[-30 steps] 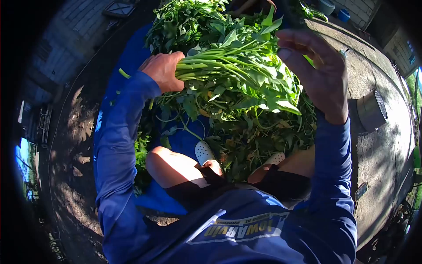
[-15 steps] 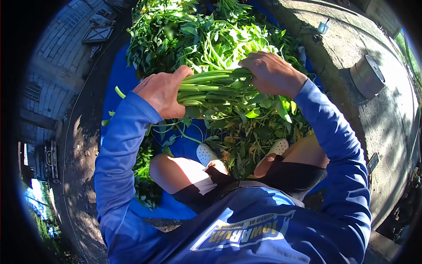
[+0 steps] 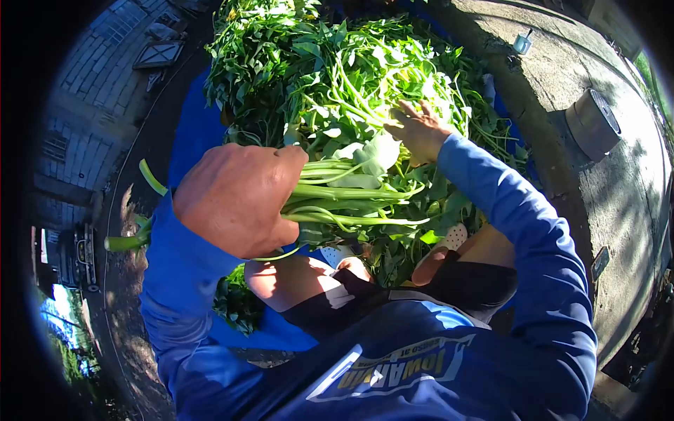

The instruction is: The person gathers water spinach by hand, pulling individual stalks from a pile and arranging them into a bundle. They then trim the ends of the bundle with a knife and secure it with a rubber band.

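My left hand [image 3: 239, 200] is wrapped round a bundle of long green stems [image 3: 344, 195], whose cut ends stick out to the left, past my wrist. The stems point right, above my knees. My right hand [image 3: 419, 132] is off the bundle, with its fingers apart, over the large sunlit pile of leafy greens [image 3: 379, 63]. Whether its fingertips touch a stem there is hard to tell. More leaves and loose stems lie below the bundle, around my light perforated shoes.
A blue sheet [image 3: 191, 126] lies under the greens. To the right is a concrete ledge [image 3: 562, 70] with a round metal container [image 3: 593, 125] and a small cup-like object [image 3: 522, 43]. A block wall [image 3: 91, 77] and a parked vehicle [image 3: 86, 256] are at the left.
My right hand has let go of the bundle and opened over the pile. My left hand, still gripping the stems, has come closer to the camera and moved slightly left and down.
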`<state>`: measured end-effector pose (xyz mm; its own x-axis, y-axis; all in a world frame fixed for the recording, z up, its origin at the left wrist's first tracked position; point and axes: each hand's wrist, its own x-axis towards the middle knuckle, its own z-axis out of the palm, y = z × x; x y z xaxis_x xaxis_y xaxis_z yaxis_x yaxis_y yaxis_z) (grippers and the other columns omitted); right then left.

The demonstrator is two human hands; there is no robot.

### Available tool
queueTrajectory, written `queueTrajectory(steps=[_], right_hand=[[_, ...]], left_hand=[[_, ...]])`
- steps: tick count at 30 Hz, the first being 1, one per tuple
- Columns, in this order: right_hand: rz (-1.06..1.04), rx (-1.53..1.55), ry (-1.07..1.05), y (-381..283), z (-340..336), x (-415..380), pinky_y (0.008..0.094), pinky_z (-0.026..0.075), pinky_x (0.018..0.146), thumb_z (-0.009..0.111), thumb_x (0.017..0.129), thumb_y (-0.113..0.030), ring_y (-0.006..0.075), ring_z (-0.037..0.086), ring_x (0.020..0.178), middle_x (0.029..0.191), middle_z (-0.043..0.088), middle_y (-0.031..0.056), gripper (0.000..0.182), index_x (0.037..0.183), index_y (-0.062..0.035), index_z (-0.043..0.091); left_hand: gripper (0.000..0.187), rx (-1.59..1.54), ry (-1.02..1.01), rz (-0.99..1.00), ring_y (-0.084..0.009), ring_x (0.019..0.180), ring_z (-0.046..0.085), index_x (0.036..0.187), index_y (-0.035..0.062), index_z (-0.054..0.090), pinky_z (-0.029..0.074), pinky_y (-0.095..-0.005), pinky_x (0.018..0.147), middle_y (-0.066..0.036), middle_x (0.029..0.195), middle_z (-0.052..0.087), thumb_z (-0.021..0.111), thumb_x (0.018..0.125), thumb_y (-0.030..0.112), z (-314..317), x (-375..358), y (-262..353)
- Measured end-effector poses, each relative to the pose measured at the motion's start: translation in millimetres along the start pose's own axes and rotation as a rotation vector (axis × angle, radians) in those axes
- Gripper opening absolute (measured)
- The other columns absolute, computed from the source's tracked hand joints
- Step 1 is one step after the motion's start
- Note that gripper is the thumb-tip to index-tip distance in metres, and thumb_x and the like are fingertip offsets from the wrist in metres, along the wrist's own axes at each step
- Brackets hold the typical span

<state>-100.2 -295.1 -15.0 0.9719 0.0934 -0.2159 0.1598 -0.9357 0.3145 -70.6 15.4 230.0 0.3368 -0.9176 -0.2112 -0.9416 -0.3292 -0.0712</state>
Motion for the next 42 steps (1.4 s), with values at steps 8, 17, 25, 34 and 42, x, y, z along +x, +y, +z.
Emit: queueTrajectory(steps=[8, 17, 25, 34, 42], right_hand=[[-0.177, 1.017, 0.774, -27, -150, -89, 0.0414, 0.039, 0.122, 0.087, 0.079, -0.050, 0.0331, 0.052, 0.143, 0.151, 0.054, 0.0269, 0.099, 0.153, 0.0015, 0.046], [-0.214, 0.827, 0.556, -82, -127, -45, 0.0506, 0.057, 0.072, 0.073, 0.074, -0.015, 0.0397, 0.073, 0.081, 0.081, 0.071, 0.0206, 0.034, 0.103, 0.0008, 0.065], [-0.558, 0.473, 0.475, -54, -138, -39, 0.0508, 0.053, 0.079, 0.070, 0.076, -0.014, 0.0354, 0.069, 0.086, 0.084, 0.068, 0.0123, 0.024, 0.098, -0.0079, 0.065], [-0.264, 0.757, 1.115, -23, -191, -14, 0.0437, 0.052, 0.101, 0.080, 0.090, -0.032, 0.0209, 0.071, 0.103, 0.113, 0.075, 0.0060, 0.037, 0.120, -0.0111, 0.073], [0.394, 0.956, 0.713, 43, -9, 110, 0.0395, 0.057, 0.076, 0.070, 0.089, -0.028, 0.0289, 0.074, 0.078, 0.088, 0.076, 0.0155, 0.024, 0.100, -0.0086, 0.078]], left_hand=[[0.042, -0.003, -0.060, -0.148, -0.0471, 0.083, 0.067, 0.104, 0.0030, 0.063, 0.053, -0.0554, 0.073, -0.024, 0.082, 0.068, 0.077, 0.066, 0.017, 26, 4, -12], [0.069, -0.365, 0.324, -0.018, -0.0450, 0.094, 0.070, 0.110, -0.0050, 0.062, 0.056, -0.0528, 0.085, -0.026, 0.093, 0.070, 0.092, 0.066, 0.038, 83, 18, -10], [0.063, -0.823, 0.369, -0.379, -0.0303, 0.094, 0.074, 0.113, -0.0004, 0.071, 0.057, -0.0420, 0.086, -0.018, 0.101, 0.076, 0.094, 0.069, 0.038, 132, 30, 34], [0.025, -1.546, 0.600, -0.603, -0.0111, 0.072, 0.066, 0.095, 0.0003, 0.080, 0.054, -0.0290, 0.069, -0.004, 0.081, 0.073, 0.084, 0.079, 0.019, 196, 57, -22], [0.035, -1.986, 0.885, -0.746, -0.0183, 0.084, 0.072, 0.109, -0.0038, 0.075, 0.059, -0.0335, 0.078, -0.012, 0.099, 0.075, 0.085, 0.078, 0.008, 248, 58, -74]])
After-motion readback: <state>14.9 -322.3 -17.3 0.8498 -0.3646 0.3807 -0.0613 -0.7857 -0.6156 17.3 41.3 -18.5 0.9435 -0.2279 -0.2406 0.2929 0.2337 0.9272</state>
